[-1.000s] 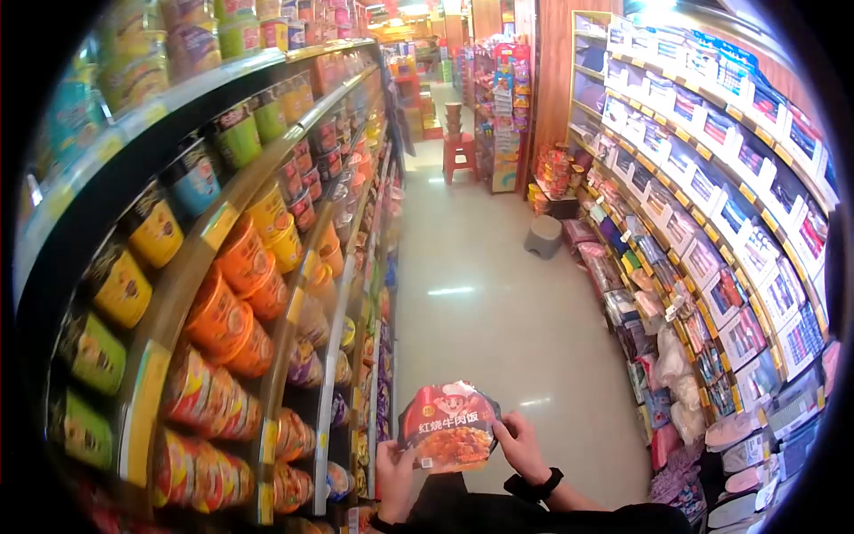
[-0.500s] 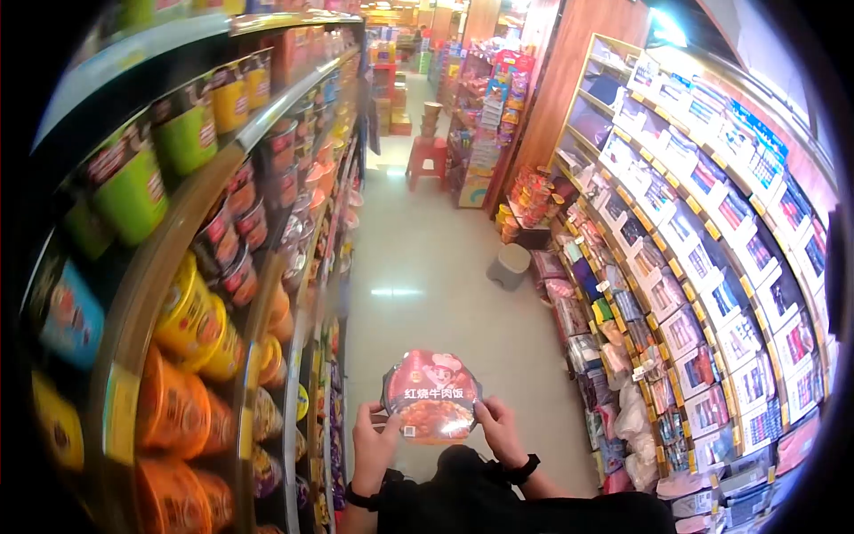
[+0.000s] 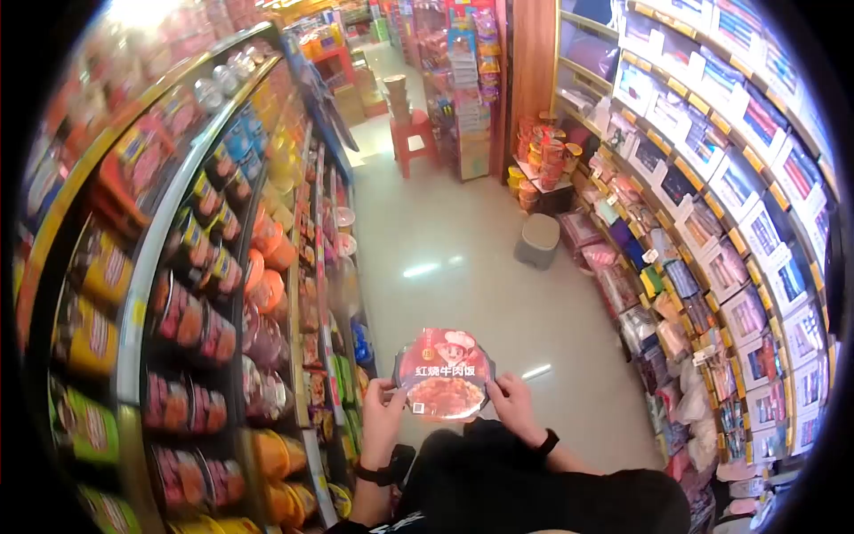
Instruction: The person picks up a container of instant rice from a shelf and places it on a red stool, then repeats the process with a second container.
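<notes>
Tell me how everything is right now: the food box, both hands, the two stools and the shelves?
meal pack: closed, picture side up, held off the shelf.
left hand: fingers shut on the pack's left edge.
right hand: fingers shut on the pack's right edge.
grey stool: upright on the floor, nothing on top.
red stool: upright, farther down the aisle.
shelves: stocked with goods.

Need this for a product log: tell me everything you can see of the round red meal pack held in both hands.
The meal pack is round, with a glossy red printed lid: a cartoon chef on top, white characters across the middle, brownish-orange food pictured below, a small white code patch lower left. It faces lid-up toward the camera, in front of the body. The left hand grips its left edge, the right hand its right edge.
</notes>
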